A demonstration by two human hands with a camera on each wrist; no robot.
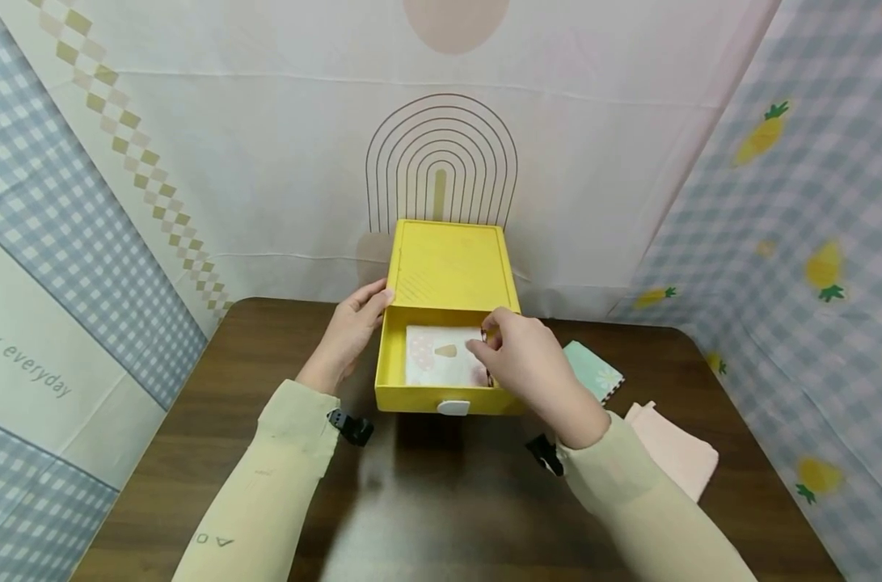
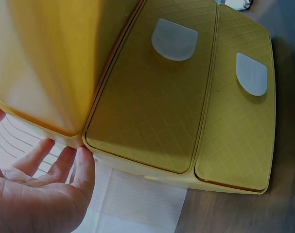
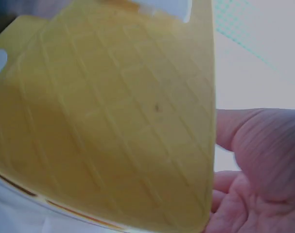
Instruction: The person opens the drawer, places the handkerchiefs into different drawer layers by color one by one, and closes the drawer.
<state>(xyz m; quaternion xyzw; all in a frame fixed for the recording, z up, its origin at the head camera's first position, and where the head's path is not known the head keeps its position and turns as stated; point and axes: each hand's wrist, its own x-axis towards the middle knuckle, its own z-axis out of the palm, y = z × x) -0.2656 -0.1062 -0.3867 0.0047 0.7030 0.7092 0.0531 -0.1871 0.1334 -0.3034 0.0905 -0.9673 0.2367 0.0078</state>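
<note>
1. The yellow drawer box [image 1: 451, 267] stands on the desk [image 1: 441, 501], its drawer [image 1: 390, 356] pulled open.
2. A folded patterned cloth [image 1: 441, 356] lies inside the drawer.
3. The left hand [image 1: 353, 327] rests relaxed fingers against the box's left side.
4. The right hand [image 1: 528, 364] has its fingers curled, pinching the cloth's right edge.

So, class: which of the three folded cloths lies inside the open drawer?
The white patterned cloth, under the right hand; the teal cloth and pink cloth lie on the table.

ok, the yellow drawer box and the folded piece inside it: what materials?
Yellow drawer box: looks like moulded plastic, matte, with an embossed diamond pattern and a white tab handle. Folded piece in the open drawer: probably printed cloth, soft and flat; paper can't be ruled out.
</note>
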